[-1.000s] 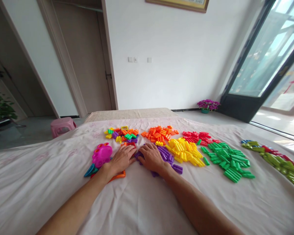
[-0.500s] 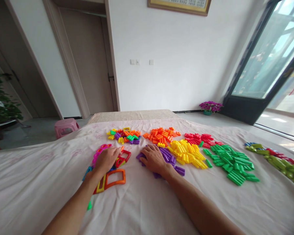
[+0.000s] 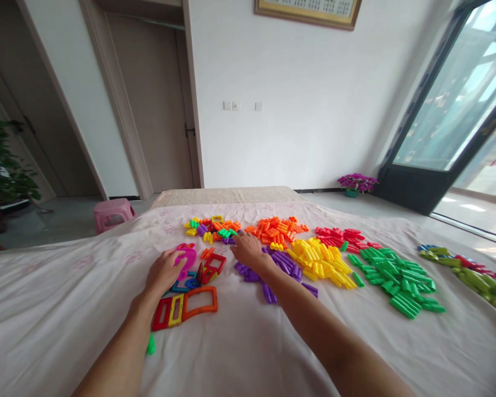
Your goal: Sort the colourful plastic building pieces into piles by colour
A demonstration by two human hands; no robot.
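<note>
My left hand [image 3: 164,271] is closed on the edge of a magenta piece with rounded loops [image 3: 189,258]. Under and beside it lie blue magnetic frame tiles [image 3: 186,284], a red tile [image 3: 215,264] and an orange frame tile [image 3: 200,302] joined to yellow and red ones. My right hand [image 3: 250,252] reaches forward with fingers extended, its tips at the near edge of a mixed pile of coloured pieces [image 3: 219,227]. Beside its wrist spreads a heap of purple plastic pieces [image 3: 287,263]. Whether its fingertips touch a purple piece is hard to see.
Orange [image 3: 273,229], yellow [image 3: 320,259], red [image 3: 341,237] and green [image 3: 397,278] heaps run rightward on the cloth-covered table [image 3: 240,353]. Olive pieces [image 3: 479,281] lie at the far right. A green piece [image 3: 151,344] rests by my left forearm. A pink stool [image 3: 113,214] stands beyond.
My right hand has moved forward and left, off the purple heap to the mixed pile. My left hand has drawn back leftward, and the magenta piece has shifted right and turned.
</note>
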